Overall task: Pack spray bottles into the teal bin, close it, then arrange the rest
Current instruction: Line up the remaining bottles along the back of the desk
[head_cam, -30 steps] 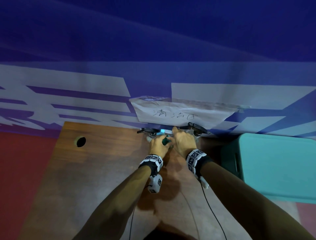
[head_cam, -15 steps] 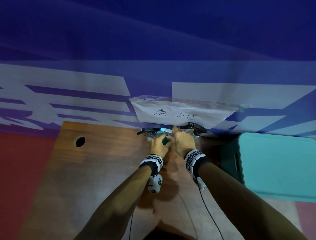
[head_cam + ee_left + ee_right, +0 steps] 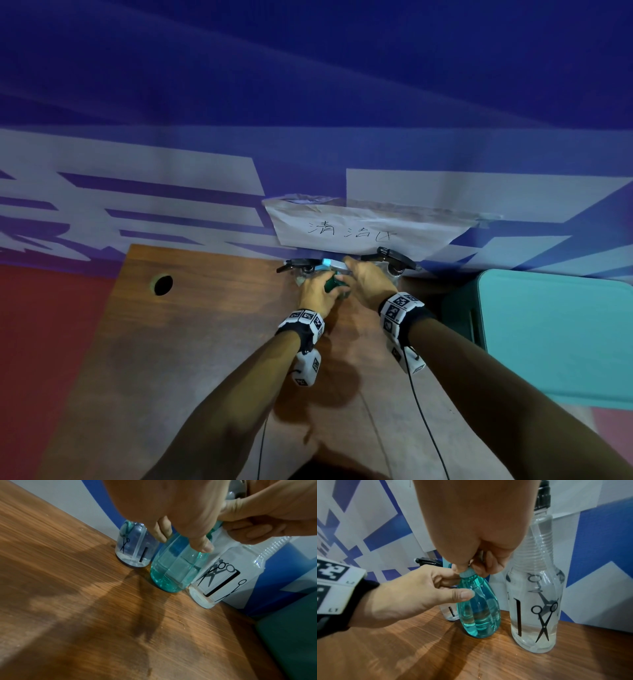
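teal bottle [image 3: 478, 608] stands upright on the wooden table [image 3: 191, 342], at its far edge against the blue and white wall [image 3: 308, 102], between two clear bottles printed with black scissors and comb shapes. left clear bottle [image 3: 135, 545] sits just behind and to the left of it; right clear bottle [image 3: 537, 601] stands just beside it on the right, taller, with a ribbed neck and a black cap. all three hold a little liquid at the bottom.

left hand [image 3: 412, 596] grasps the teal bottle's upper body, thumb across the front and fingers curled round the neck. right hand [image 3: 476, 524] comes down from above, its fingertips [image 3: 489, 563] pinching the pale blue collar at the top of the teal bottle. whether the bottle's base is touching the table or lifted a hair cannot be told.

teal bin [image 3: 555, 335] sits to the right of the bottles, lid closed, its near corner beside the table. paper note [image 3: 359, 229] with handwritten characters is taped to the wall above the bottles.
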`<state>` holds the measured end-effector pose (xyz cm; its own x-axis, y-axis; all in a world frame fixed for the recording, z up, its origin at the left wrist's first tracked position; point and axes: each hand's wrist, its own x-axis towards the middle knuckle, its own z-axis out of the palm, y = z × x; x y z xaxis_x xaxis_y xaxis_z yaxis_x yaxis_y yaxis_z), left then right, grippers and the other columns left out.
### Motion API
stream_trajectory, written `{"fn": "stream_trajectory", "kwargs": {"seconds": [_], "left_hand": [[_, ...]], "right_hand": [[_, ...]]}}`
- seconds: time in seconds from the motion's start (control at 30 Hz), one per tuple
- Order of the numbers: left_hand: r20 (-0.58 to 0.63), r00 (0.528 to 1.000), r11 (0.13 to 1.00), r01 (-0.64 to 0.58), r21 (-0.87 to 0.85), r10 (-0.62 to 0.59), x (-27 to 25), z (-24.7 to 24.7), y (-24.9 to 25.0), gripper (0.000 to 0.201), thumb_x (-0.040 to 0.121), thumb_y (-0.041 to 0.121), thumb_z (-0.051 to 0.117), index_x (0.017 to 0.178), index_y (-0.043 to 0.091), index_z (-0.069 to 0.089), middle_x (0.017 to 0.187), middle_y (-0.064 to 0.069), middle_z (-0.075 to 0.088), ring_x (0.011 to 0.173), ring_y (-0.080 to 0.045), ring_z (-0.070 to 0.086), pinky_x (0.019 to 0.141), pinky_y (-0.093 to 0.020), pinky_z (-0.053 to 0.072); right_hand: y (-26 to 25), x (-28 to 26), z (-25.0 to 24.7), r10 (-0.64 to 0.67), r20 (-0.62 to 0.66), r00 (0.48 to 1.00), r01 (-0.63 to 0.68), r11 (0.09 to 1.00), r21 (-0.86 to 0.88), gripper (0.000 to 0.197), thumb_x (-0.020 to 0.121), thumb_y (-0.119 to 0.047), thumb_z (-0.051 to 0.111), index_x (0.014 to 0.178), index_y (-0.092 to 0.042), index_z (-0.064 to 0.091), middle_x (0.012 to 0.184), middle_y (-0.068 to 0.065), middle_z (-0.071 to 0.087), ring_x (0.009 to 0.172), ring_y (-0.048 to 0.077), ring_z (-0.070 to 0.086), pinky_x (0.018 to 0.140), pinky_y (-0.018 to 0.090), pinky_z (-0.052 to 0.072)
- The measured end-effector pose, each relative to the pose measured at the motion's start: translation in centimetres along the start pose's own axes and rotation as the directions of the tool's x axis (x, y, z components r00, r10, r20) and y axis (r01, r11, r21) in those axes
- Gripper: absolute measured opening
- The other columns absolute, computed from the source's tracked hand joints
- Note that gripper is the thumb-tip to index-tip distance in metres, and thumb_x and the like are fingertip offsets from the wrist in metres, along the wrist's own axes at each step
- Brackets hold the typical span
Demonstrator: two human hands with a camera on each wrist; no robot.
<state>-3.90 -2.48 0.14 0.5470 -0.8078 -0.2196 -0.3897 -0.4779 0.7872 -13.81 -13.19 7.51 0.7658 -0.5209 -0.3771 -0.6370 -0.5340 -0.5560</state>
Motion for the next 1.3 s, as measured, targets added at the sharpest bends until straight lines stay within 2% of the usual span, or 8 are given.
{"fn": "stream_trajectory", "kwargs": {"seconds": [0.27, 0.43, 0.5, 0.57, 0.67, 0.87, 1.03, 1.3], "left_hand": [[0.028, 1.000, 1.000, -0.006, -0.015, 0.006, 0.1, -0.5, 0.4, 0.026, 0.078, 0.036, 0.083, 0.095, 0.018, 0.074, 0.091, 0.004, 0.072, 0.082, -0.013, 0.065, 0.080, -0.032, 0.055], [0.037, 0.999, 1.000, 0.022, -0.014, -0.022, -0.1, -0.3, 0.3, 0.030, 0.079, 0.039, 0.082, 0.102, 0.020, 0.073, 0.099, 0.005, 0.071, 0.090, -0.013, 0.065, 0.086, -0.033, 0.055], [0.030, 0.999, 1.000, 0.019, -0.004, -0.019, -0.1, -0.2, 0.1, 0.032, 0.079, 0.040, 0.082, 0.104, 0.021, 0.073, 0.101, 0.005, 0.072, 0.092, -0.013, 0.065, 0.088, -0.034, 0.055], [0.028, 0.999, 1.000, 0.029, 0.000, -0.029, 0.0, -0.3, 0.3, 0.034, 0.080, 0.039, 0.082, 0.106, 0.019, 0.073, 0.104, 0.003, 0.073, 0.093, -0.013, 0.064, 0.089, -0.032, 0.053], [0.015, 0.999, 0.999, 0.038, -0.004, -0.038, -0.1, -0.3, 0.5, 0.036, 0.081, 0.033, 0.082, 0.110, 0.013, 0.073, 0.108, -0.004, 0.073, 0.099, -0.019, 0.063, 0.094, -0.034, 0.051], [0.008, 0.999, 0.999, 0.040, -0.013, -0.040, -0.4, -0.4, 0.6, 0.036, 0.082, 0.032, 0.080, 0.111, 0.012, 0.072, 0.112, -0.006, 0.072, 0.105, -0.024, 0.064, 0.093, -0.031, 0.049], [0.048, 0.999, 1.000, 0.017, 0.013, -0.017, 0.1, -0.4, 0.3, 0.039, 0.081, 0.041, 0.080, 0.110, 0.018, 0.072, 0.109, 0.000, 0.073, 0.102, -0.019, 0.065, 0.095, -0.036, 0.052], [0.071, 0.997, 1.000, 0.021, 0.019, -0.022, -0.3, -0.4, 0.7, 0.039, 0.086, 0.027, 0.077, 0.121, 0.015, 0.068, 0.121, -0.005, 0.069, 0.112, -0.021, 0.061, 0.102, -0.037, 0.048]], "right_hand": [[-0.4, 0.0, -0.8, 0.002, 0.097, 0.995, 0.026, 0.958, -0.287, 0.024, 0.102, -0.023, 0.053, 0.123, -0.012, 0.047, 0.095, -0.003, 0.057, 0.091, 0.018, 0.061, 0.073, 0.027, 0.048], [-0.7, 0.3, -1.1, 0.058, 0.140, 0.988, -0.031, 0.981, -0.191, 0.015, 0.099, -0.021, 0.058, 0.113, -0.017, 0.053, 0.103, 0.003, 0.067, 0.103, 0.021, 0.066, 0.088, 0.039, 0.056], [-0.7, 0.3, -1.1, 0.055, 0.117, 0.992, -0.037, 0.987, -0.154, 0.021, 0.100, -0.020, 0.057, 0.120, -0.013, 0.057, 0.110, 0.009, 0.067, 0.109, 0.027, 0.064, 0.093, 0.039, 0.053], [-0.7, 0.1, -1.1, 0.048, 0.072, 0.996, -0.036, 0.987, -0.153, 0.022, 0.102, -0.022, 0.054, 0.120, -0.010, 0.059, 0.110, 0.013, 0.066, 0.105, 0.029, 0.064, 0.087, 0.035, 0.051], [-1.0, -0.1, -1.0, 0.079, 0.054, 0.995, -0.068, 0.980, -0.189, 0.013, 0.102, -0.027, 0.053, 0.108, -0.015, 0.054, 0.093, 0.004, 0.063, 0.087, 0.022, 0.063, 0.070, 0.031, 0.048], [-1.2, 0.0, -0.6, 0.093, 0.011, 0.996, -0.091, 0.989, -0.115, 0.011, 0.094, -0.010, 0.062, 0.094, -0.015, 0.053, 0.088, 0.002, 0.063, 0.081, 0.020, 0.065, 0.071, 0.034, 0.055], [-0.8, -0.1, -1.1, 0.047, 0.041, 0.998, -0.042, 0.993, -0.111, 0.015, 0.098, -0.013, 0.058, 0.090, -0.022, 0.050, 0.080, -0.005, 0.057, 0.071, 0.007, 0.056, 0.059, 0.018, 0.038], [-1.3, -0.6, 0.0, 0.097, -0.031, 0.995, -0.098, 0.995, -0.035, 0.021, 0.094, -0.010, 0.061, 0.101, -0.022, 0.046, 0.093, 0.003, 0.064, 0.084, 0.022, 0.065, 0.074, 0.034, 0.055]]}}
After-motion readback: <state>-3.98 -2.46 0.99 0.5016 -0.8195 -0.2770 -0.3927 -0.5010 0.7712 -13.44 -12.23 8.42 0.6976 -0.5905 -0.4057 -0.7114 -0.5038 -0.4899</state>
